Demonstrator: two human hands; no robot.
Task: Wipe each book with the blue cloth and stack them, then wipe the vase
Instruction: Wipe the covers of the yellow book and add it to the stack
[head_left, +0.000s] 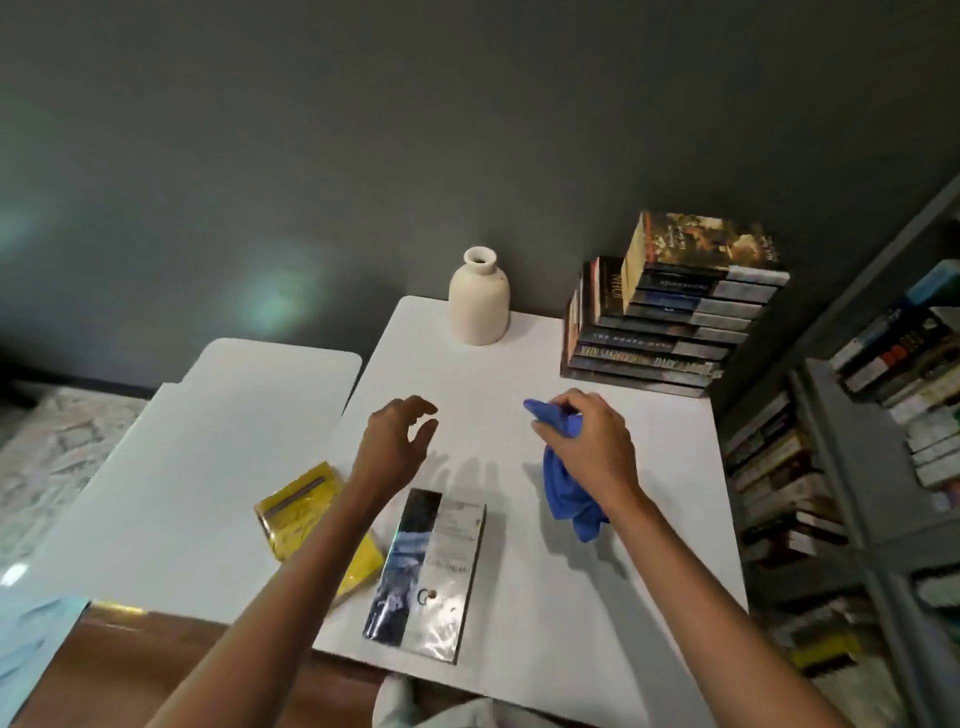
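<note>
Clerk: Item one, the table (649, 571)?

Keeper: White top, carrying everything listed here. A second white surface (208, 441) is sitting just beside its left edge.

Clerk: Item two, the vase (479, 299)?

Keeper: Cream, narrow-necked, standing upright at the far edge of the table, apart from the other things.

Clerk: Books?

Keeper: A stack of books (670, 312) is sitting in the far right corner, with the upper ones set askew on the lower. A dark book (428, 571) with a glossy cover is lying flat at the near edge. A yellow book (317, 525) is lying at the left edge, just beside the dark one, partly hidden by the left forearm.

Clerk: The blue cloth (566, 493)?

Keeper: The right hand (587, 441) is gripping it, fingers curled round the bunched top, the rest hanging down toward the table's middle, to the right of the dark book.

Clerk: The left hand (400, 436)?

Keeper: It is hovering over the middle of the table, fingers spread and loosely bent, holding nothing, beyond the dark book's far end.

Clerk: Surroundings?

Keeper: A grey bookshelf (857, 467), filled with books, is standing past the table's right edge.
</note>
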